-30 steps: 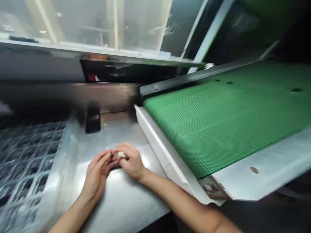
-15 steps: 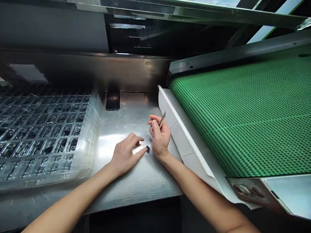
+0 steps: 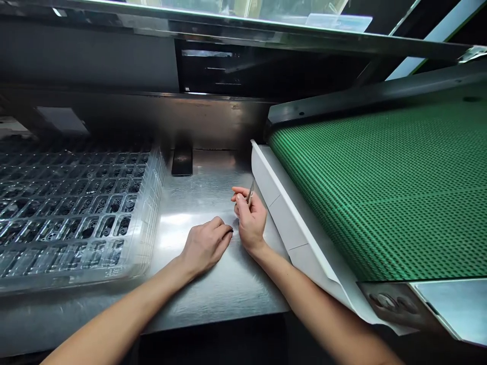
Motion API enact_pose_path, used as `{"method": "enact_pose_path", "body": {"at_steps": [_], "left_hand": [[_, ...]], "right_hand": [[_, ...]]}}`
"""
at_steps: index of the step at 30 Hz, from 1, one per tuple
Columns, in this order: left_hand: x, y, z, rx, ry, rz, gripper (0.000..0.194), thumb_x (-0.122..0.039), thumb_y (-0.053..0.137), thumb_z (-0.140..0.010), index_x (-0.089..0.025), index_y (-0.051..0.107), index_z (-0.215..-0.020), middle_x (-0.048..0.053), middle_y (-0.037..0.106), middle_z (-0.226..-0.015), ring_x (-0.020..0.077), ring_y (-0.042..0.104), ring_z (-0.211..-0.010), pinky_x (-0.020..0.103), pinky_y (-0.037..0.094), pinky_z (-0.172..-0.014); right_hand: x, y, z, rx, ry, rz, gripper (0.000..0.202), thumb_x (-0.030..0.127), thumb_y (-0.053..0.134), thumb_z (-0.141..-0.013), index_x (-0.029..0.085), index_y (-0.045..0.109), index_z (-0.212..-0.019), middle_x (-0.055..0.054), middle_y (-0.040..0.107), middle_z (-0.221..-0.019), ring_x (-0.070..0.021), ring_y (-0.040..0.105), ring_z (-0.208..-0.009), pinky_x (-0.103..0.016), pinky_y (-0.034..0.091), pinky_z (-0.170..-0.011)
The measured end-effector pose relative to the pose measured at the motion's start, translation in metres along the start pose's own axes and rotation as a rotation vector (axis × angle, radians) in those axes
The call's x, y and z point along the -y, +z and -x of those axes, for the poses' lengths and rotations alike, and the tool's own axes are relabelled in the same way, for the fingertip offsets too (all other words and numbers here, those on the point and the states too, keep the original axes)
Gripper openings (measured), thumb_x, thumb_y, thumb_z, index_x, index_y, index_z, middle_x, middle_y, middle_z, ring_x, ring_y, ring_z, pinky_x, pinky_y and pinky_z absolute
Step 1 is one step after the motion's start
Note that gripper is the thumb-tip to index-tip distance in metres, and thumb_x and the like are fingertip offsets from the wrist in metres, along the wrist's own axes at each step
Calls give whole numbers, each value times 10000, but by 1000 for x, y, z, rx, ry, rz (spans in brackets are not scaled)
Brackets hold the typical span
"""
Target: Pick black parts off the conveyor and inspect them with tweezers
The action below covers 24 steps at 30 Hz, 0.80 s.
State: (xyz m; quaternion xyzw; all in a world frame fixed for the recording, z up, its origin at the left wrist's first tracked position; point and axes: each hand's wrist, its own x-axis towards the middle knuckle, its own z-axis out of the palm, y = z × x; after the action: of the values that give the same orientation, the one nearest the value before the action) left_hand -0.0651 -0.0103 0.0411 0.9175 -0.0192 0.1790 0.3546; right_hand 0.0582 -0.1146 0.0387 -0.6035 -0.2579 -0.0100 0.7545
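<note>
In the head view, the left hand pinches a small black part between thumb and fingers, just above or on the metal worktop; which of the two cannot be told. Near it, the right hand is curled around a slim metal tool, its pointed tip up. Left of the hands sit stacked clear plastic trays with dark parts in their compartments; to the right, a white guard borders the green conveyor belt. A black rectangular object lies at the worktop's back.

place: factory-like workstation
belt: green conveyor, metal-edged
trays: clear, many-celled, dark small parts inside
bench: bare metal
</note>
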Motion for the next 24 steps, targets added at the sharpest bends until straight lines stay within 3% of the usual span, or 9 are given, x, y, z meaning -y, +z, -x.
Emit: {"method": "enact_pose_path", "body": {"at_steps": [6, 14, 18, 24], "left_hand": [[-7, -25, -6, -289, -181, 458, 224, -354, 640, -1066, -242, 826, -1123, 79, 749, -1005, 232, 661, -897, 316, 459, -784], [-1, -20, -7, -399, -297, 750, 234, -427, 753, -1002, -207, 797, -1069, 77, 759, -999, 226, 682, -962, 306, 507, -860], [-1, -20, -9, -454, -373, 902, 312, -468, 835, -936, -193, 751, -1058, 52, 724, -921, 165, 641, -802, 250, 472, -701], [-3, -21, -12, -431, -429, 1042, 428, -519, 894, -865, -173, 738, -1064, -25, 600, -746, 64, 401, -538, 202, 305, -500]], "right_hand": [[4, -3, 2, 67, -34, 69, 287, 473, 660, -1090, 212, 756, -1160, -30, 611, -878, -171, 512, -702, -278, 398, -596], [14, 0, 9, 298, -173, 122, 180, 372, 692, -1084, 225, 793, -1058, -43, 702, -941, -212, 637, -833, -329, 476, -730], [17, 1, 11, 306, -153, 82, 112, 332, 765, -1031, 237, 800, -1078, -49, 719, -1006, -193, 607, -779, -312, 451, -646], [20, 4, 12, 276, -172, 95, 85, 323, 797, -1007, 240, 810, -1018, -53, 701, -1009, -180, 564, -728, -304, 419, -585]]}}
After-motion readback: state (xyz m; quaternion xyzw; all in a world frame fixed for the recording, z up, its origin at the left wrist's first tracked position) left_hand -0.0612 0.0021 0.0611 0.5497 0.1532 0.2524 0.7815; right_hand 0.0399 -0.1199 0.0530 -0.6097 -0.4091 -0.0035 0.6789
